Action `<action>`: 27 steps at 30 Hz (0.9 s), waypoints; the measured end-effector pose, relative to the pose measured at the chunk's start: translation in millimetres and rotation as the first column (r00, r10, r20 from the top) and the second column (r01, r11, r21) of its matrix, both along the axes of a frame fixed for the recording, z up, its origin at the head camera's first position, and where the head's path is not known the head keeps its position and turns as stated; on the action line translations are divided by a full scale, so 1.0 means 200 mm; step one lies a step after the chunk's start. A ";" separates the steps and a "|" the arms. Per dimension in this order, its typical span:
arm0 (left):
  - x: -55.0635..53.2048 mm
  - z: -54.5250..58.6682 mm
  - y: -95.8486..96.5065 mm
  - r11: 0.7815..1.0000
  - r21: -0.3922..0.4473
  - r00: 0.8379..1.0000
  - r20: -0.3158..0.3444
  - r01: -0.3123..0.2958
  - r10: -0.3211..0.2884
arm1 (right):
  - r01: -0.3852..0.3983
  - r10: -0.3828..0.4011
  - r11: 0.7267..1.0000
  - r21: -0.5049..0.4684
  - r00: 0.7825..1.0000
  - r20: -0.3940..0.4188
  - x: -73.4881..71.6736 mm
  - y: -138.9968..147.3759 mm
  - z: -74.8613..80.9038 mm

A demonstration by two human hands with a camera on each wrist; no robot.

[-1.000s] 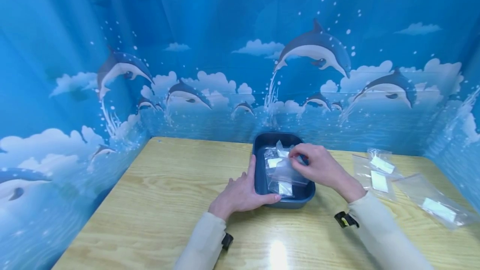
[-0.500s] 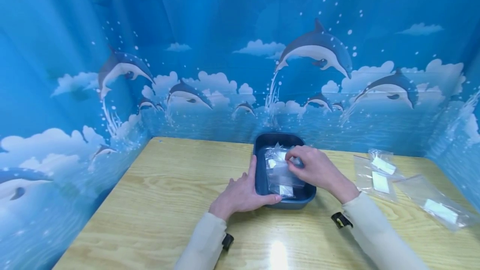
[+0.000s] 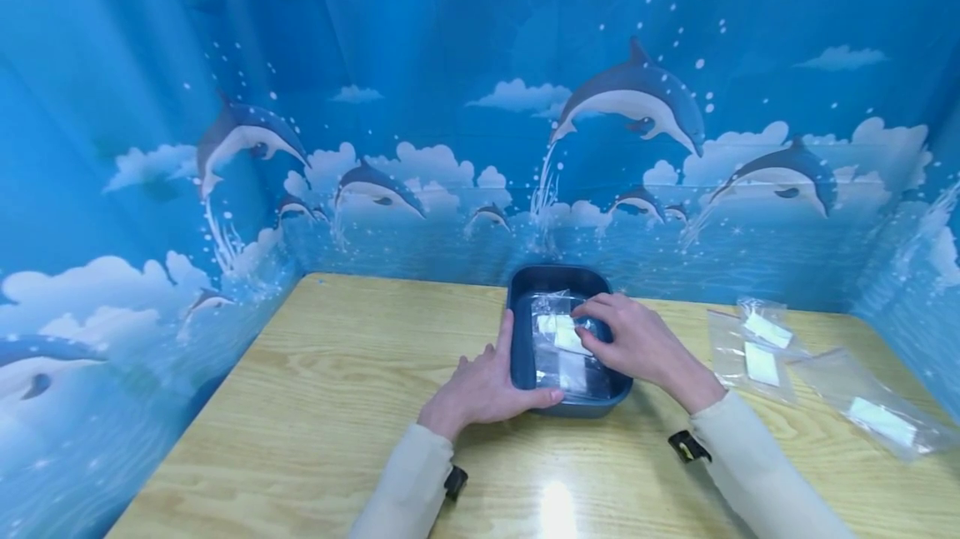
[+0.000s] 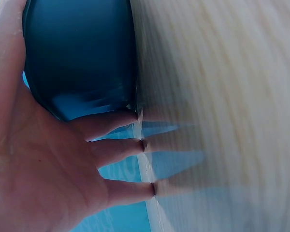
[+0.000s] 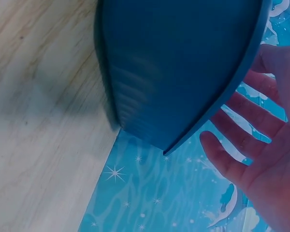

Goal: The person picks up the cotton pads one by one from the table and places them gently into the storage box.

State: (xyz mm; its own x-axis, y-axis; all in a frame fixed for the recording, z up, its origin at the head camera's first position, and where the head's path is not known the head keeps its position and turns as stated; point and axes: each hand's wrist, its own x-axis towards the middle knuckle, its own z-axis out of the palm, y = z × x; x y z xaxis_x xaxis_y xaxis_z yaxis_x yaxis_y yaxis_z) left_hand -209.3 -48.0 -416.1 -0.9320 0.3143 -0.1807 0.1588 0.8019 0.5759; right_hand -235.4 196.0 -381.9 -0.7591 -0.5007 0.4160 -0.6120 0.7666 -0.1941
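Note:
A dark blue plastic bin sits at the back middle of the table, with several clear zip bags bearing white labels inside it. My left hand lies along the bin's left side, its thumb on the front rim; in the left wrist view its other fingers are fairly straight and their tips touch the tabletop. Over the bin's right rim reaches my right hand, thumb and forefinger apart just above the bags. In the right wrist view the right hand's fingers are spread beside the rim, holding nothing visible.
Several more clear zip bags with white labels lie on the table to the right of my right hand. The wooden table ends at a blue dolphin-print curtain behind and on both sides.
The zip bag pinched by my right hand has been let go and now lies flat on the others in the bin. My right thumb and forefinger have parted. My left hand stays put.

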 end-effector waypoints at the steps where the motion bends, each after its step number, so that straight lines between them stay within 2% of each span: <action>1: 0.00 0.00 0.00 1.000 -0.002 1.000 -0.001 0.000 0.000 | 0.000 0.000 1.000 0.002 1.000 -0.010 0.00 0.00 0.00; 7: 0.00 0.00 0.00 1.000 -0.011 1.000 -0.006 0.004 -0.004 | 0.012 -0.009 0.999 0.030 0.995 -0.095 0.03 0.00 0.00; 11: 0.00 0.00 0.00 1.000 -0.014 1.000 -0.007 0.004 -0.004 | 0.087 -0.075 0.992 0.093 0.990 -0.118 0.05 0.01 0.00; 15: 0.01 0.00 0.00 1.000 -0.014 1.000 -0.005 0.003 -0.003 | 0.205 -0.192 0.963 0.176 0.978 -0.087 0.06 0.04 0.01; 19: 0.01 0.00 0.00 1.000 -0.007 1.000 -0.003 -0.001 0.001 | 0.298 -0.298 0.926 0.229 0.954 -0.035 0.07 0.08 0.01; 22: 0.01 0.00 0.00 1.000 -0.001 1.000 -0.004 0.000 0.000 | 0.333 -0.344 0.910 0.247 0.939 -0.001 0.08 0.11 0.00; 27: 0.01 0.00 0.00 1.000 0.006 1.000 -0.011 0.002 -0.002 | 0.349 -0.367 0.903 0.252 0.930 0.028 0.10 0.16 0.00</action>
State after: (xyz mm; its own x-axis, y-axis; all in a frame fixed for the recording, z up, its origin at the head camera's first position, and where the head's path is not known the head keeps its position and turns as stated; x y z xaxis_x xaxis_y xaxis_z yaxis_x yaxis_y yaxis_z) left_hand -207.4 -48.5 -416.3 -0.9333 0.3170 -0.1685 0.1665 0.7981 0.5791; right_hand -215.3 228.2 -382.3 -0.9293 -0.2668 0.2555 -0.2790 0.9602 -0.0119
